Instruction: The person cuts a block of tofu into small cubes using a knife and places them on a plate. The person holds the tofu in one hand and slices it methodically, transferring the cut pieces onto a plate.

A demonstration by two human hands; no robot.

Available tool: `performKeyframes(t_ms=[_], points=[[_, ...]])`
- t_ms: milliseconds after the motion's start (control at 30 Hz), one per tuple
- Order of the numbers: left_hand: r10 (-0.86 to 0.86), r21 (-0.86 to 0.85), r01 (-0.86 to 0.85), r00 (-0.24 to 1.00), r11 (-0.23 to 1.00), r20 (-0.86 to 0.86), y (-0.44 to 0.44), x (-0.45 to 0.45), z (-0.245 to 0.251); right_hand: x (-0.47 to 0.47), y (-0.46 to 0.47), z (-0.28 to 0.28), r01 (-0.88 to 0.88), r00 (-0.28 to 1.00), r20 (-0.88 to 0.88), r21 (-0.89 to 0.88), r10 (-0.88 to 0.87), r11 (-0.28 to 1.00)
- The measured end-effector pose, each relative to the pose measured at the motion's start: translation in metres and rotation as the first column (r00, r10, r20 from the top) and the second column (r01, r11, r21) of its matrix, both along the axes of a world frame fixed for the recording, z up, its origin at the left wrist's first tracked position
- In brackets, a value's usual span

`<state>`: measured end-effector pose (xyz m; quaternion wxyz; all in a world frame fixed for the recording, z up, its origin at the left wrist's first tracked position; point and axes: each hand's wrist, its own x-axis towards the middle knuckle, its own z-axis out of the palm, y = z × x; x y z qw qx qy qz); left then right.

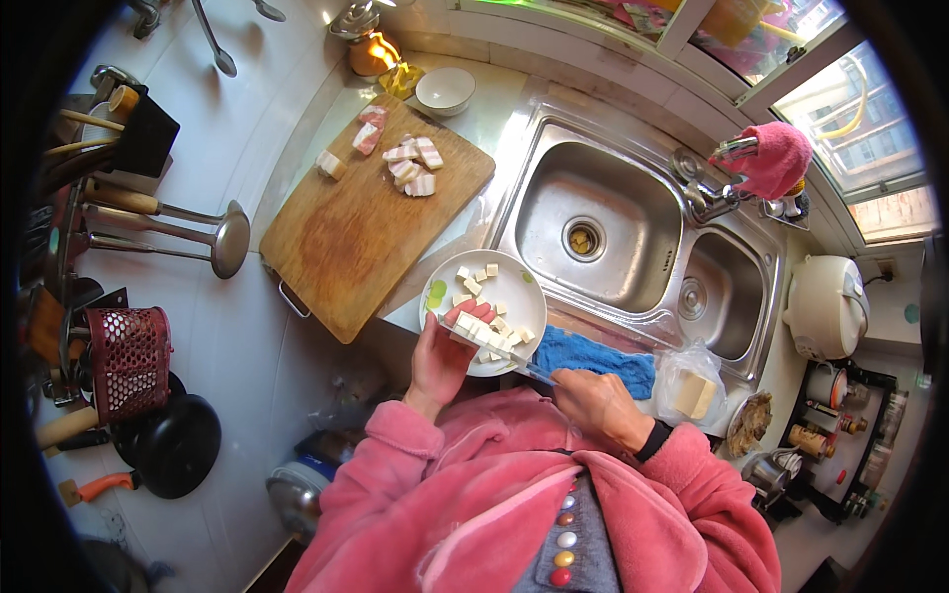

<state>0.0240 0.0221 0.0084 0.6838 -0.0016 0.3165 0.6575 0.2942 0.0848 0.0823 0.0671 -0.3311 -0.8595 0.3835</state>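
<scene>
My left hand [437,363] is held palm up over the near side of a white plate [532,293] with a green leaf pattern. Cut white tofu [485,335] rests on its palm and fingers. A knife [535,368] is gripped in my right hand [602,408], its blade pointing left along the tofu in my palm. The blade partly hides where it meets the tofu, so I cannot tell how deep it sits. Several small tofu cubes [473,285] lie loose on the plate below.
Left of the plate, a wooden cutting board [356,244] bears sliced fatty pork [411,164] and more meat pieces [368,130]. A steel double sink [600,148] lies beyond. A blue cloth [593,359] and a bagged tofu block [695,395] are at right. A white bowl [445,90] stands behind.
</scene>
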Motion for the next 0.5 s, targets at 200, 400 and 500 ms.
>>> performKeyframes(t_ms=[200, 400, 500], points=[[-0.006, 0.010, 0.006, 1.000, 1.000, 0.025, 0.000, -0.003, 0.005, -0.002, 0.001, 0.005, -0.010, 1.000, -0.012, -0.010, 0.010, 1.000], [-0.052, -0.029, 0.055, 0.996, 0.998, 0.067, -0.001, -0.012, -0.003, -0.002, 0.001, 0.005, -0.009, 0.999, -0.035, -0.008, 0.009, 1.000], [-0.077, -0.050, 0.080, 0.995, 0.995, 0.069, 0.000, -0.015, -0.002, -0.001, 0.000, 0.003, 0.001, 0.999, -0.044, 0.000, -0.001, 1.000]])
